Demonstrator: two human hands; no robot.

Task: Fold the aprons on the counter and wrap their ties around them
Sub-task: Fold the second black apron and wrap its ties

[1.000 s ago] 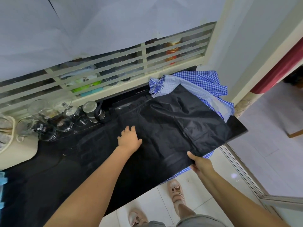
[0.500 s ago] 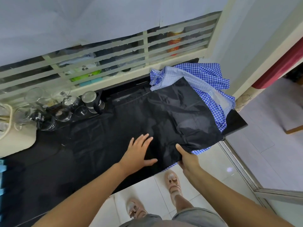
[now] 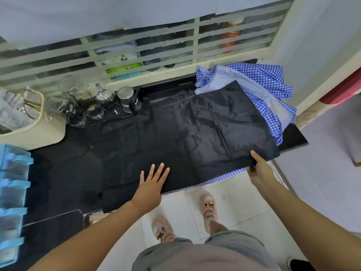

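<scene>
Fabric covers most of the dark counter (image 3: 295, 136): a black apron (image 3: 195, 137), thin and faintly glossy, lies spread flat with fold creases and fine wrinkles, its front edge hanging a little over the counter's lip. Under it at the right end lies a blue-and-white gingham apron (image 3: 267, 85), crumpled into a heap against the wall, with a strip of its check showing below the black hem. The left hand (image 3: 152, 184) rests palm down on the black apron near the front edge, fingers straight and spread. The right hand (image 3: 257, 171) pinches the apron's near right corner, thumb on top and fingers curled beneath, lifting it slightly off the gingham. At the back left stand clear glass jars (image 3: 72, 102) and a steel-lidded pot (image 3: 129, 99), beside a cream tub (image 3: 39, 133); a translucent blue plastic organiser (image 3: 13, 182) sits at the far left. Behind a pale slatted screen (image 3: 136, 45) a red tin (image 3: 231, 36) shows, its print too blurred to read.
</scene>
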